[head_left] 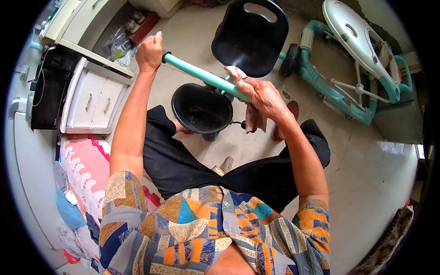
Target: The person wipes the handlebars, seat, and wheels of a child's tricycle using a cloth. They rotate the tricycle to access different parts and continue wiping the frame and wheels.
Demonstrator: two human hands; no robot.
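A teal tube (195, 72) slants across the space in front of me, from upper left down to the right. My left hand (149, 52) is closed at its upper left end, by a black collar. Lower down, my right hand (263, 95) is closed around the tube with a crumpled, pinkish-brown cloth (255, 119) in its grip. Part of the cloth sticks up past the fingers and part hangs below. Beneath the tube is an oval black basket (176, 101). Beyond it stands a black seat (247, 46) with a slot in its back, and a black wheel (290, 60) is beside it.
A teal-and-white folded frame with a white tray (341, 20) stands at the far right. White cabinets (87, 103) and a black box-shaped appliance (52, 89) line the left. Pink patterned bedding (82, 169) lies nearer on the left. My black-trousered legs are spread on either side of the basket.
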